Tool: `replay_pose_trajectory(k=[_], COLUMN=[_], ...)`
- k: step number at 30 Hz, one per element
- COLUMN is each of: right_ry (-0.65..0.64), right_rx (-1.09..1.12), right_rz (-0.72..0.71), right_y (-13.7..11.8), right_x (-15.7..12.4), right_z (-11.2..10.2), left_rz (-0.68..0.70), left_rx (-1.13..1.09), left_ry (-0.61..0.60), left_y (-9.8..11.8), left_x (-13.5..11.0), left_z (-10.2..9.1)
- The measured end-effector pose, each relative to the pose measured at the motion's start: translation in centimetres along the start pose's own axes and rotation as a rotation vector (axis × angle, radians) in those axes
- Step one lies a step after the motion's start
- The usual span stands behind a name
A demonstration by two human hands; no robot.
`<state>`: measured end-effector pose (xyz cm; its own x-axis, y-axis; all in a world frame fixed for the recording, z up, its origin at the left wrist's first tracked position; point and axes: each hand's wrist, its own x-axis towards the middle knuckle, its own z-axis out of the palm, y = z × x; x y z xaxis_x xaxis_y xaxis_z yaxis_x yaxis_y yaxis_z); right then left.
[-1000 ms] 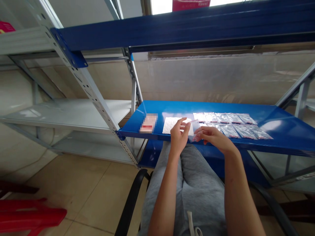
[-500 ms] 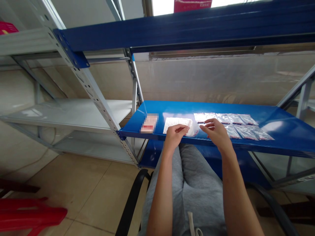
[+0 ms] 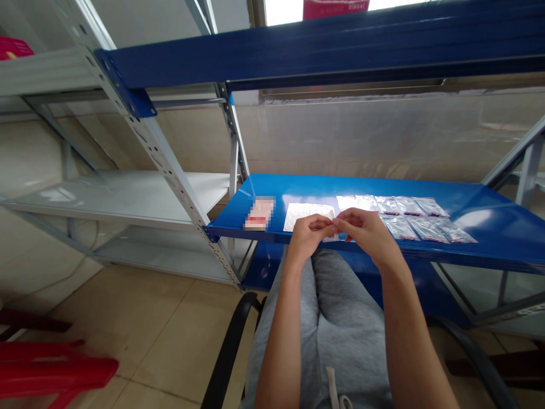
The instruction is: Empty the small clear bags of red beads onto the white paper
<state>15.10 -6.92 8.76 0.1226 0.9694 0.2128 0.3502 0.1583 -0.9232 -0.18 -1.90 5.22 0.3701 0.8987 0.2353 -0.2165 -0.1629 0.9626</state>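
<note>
Your left hand (image 3: pixel 309 237) and right hand (image 3: pixel 366 230) meet over the front edge of the glossy blue steel shelf (image 3: pixel 298 190), fingertips pinched narrow and almost touching. Between them, a small clear plastic bag (image 3: pixel 330 237) seems to be held just above the shelf, though your fingers hide most of it, so treat that as probable. Reason for the grip looks like fine control of a thin, light item: fingertips only, palms off the shelf, forearms raised over your grey sweatpants (image 3: pixel 344 341). Right of your hands, clear zip bags (image 3: pixel 428 230) lie flat in two tight rows, which keeps each one separate and visible. Each has red and dark marks along one edge; the contents are too small to tell. Left of your hands, a white rectangular sheet (image 3: pixel 307 217) lies flat on the shelf, just behind your left fingers. Further left sits a pixelated pink-and-red packet (image 3: pixel 259 213), unreadable, with its contents unknown. A red plastic stool (image 3: pixel 51 363) stands on the tile floor, well apart.
</note>
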Motion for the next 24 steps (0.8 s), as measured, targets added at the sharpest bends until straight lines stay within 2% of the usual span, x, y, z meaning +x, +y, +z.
replay_pose_trajectory(k=[6, 18, 24], right_ry=[-0.017, -0.010, 0.025], right_rx=[-0.028, -0.036, -0.011], right_rz=[-0.014, -0.002, -0.002], right_y=[0.25, 0.35, 0.46], right_x=[0.02, 0.21, 0.10], right_z=[-0.26, -0.03, 0.04], left_rz=[-0.060, -0.016, 0.075], left_rx=[0.043, 0.002, 0.098], left_ry=[-0.035, -0.078, -0.070], left_y=[0.10, -0.59, -0.34], left_x=[-0.25, 0.14, 0.07], left_z=[-0.07, -0.27, -0.28])
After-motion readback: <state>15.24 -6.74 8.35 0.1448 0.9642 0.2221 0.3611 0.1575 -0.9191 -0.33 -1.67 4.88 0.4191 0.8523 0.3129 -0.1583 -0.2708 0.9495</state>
